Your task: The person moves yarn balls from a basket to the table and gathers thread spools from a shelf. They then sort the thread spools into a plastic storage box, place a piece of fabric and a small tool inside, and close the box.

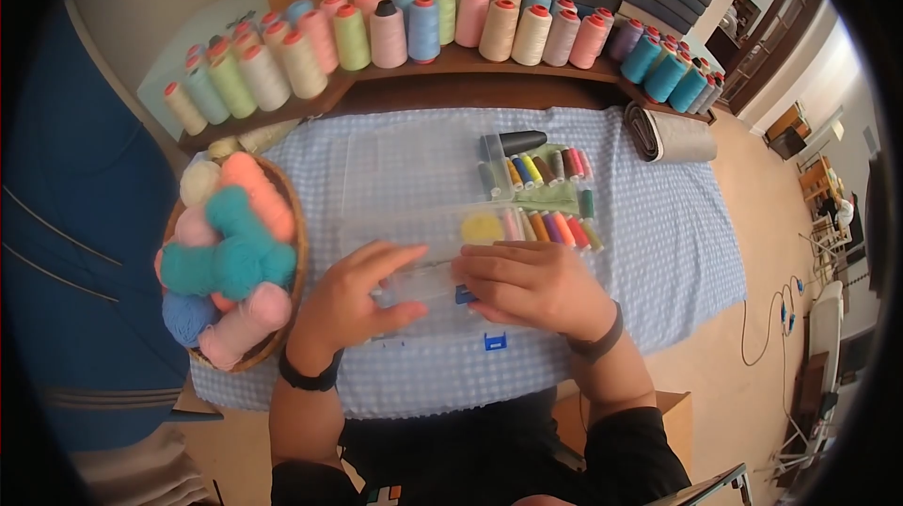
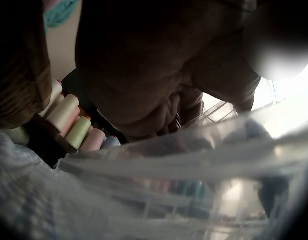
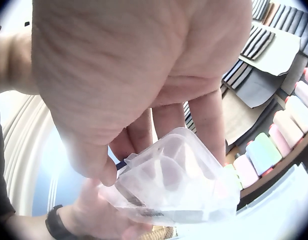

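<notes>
A small clear plastic box (image 3: 169, 185) is between my two hands. My right hand (image 1: 538, 288) grips it, thumb on one side and fingers on the other in the right wrist view. A blue clip (image 1: 464, 294) shows under the right fingers. At the box's left end, my left hand (image 1: 350, 299) holds it between spread thumb and fingers; in the left wrist view that hand is dark. Behind the hands lies a larger clear case (image 1: 414, 163) on the checked cloth. A separate blue clip (image 1: 496, 341) lies on the cloth near me.
Several small thread spools (image 1: 555, 229) lie right of the case, beside green fabric (image 1: 546, 197) and a black-handled object (image 1: 522, 141). A yarn basket (image 1: 299, 261) stands left. Large thread cones (image 1: 423, 31) line the curved shelf (image 1: 442, 62). Rolled grey fabric (image 1: 682, 134) lies back right.
</notes>
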The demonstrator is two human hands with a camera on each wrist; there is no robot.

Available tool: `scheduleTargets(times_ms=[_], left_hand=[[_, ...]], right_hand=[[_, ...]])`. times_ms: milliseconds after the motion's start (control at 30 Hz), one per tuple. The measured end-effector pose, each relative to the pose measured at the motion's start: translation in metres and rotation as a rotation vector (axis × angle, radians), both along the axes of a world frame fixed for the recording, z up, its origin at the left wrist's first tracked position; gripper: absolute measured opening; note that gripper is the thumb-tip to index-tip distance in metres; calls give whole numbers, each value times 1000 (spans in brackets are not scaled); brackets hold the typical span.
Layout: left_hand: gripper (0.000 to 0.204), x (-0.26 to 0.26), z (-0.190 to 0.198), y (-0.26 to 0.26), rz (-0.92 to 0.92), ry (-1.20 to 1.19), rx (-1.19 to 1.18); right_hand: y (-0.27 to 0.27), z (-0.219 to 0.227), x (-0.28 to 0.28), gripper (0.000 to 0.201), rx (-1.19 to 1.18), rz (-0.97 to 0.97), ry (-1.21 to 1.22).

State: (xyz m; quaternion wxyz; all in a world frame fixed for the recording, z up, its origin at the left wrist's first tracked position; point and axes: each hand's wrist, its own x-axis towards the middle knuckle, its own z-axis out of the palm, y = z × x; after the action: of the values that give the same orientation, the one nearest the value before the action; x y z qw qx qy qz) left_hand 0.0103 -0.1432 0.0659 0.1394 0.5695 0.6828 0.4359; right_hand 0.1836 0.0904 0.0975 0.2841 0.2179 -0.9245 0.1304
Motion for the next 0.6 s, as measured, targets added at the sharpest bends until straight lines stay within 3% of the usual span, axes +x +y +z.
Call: scheduleTargets(times_ms=[600], left_hand=[[78,-3,-3,-1,-7,-5,28]], right_hand=[[-2,0,-1,25,-76,-33,1]])
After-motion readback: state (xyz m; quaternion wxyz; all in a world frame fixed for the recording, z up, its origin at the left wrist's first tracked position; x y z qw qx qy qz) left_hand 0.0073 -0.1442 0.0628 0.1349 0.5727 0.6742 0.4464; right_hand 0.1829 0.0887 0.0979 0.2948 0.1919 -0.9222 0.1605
